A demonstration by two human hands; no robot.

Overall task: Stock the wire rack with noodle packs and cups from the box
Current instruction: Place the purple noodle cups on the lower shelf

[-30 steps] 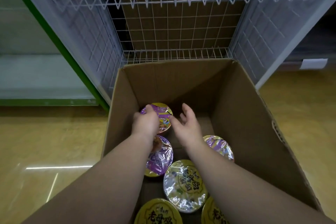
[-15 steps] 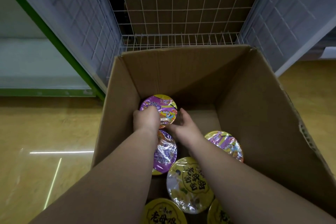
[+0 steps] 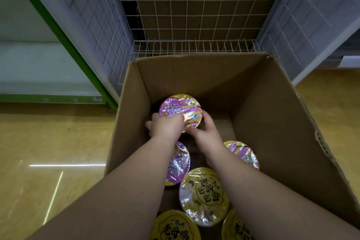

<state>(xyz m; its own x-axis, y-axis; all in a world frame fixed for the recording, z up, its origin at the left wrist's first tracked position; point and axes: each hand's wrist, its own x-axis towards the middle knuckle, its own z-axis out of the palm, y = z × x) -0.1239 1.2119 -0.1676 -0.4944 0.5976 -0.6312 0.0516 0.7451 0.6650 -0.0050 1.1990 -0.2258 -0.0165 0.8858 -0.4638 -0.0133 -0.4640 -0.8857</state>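
Both my hands are down inside the open cardboard box [image 3: 272,115], around a purple noodle cup [image 3: 180,108] at its far end. My left hand [image 3: 165,126] grips the cup's near-left rim, and my right hand [image 3: 206,130] holds its right side with fingers curled round it. The cup's lid tilts toward me. Two more purple cups [image 3: 179,163] [image 3: 242,153] and several yellow cups [image 3: 203,196] stand in the box nearer me. The white wire rack [image 3: 194,25] stands just behind the box, its lowest shelf bare.
White mesh side panels [image 3: 93,25] flank the rack's opening. A green-edged shelf unit [image 3: 48,95] stands to the left. Glossy yellow floor [image 3: 48,142] lies on both sides of the box. The box's tall walls enclose the cups.
My right hand has closed in from open onto the purple cup's right side. The cup now sits higher with its lid tipped toward me. The view has tilted down.
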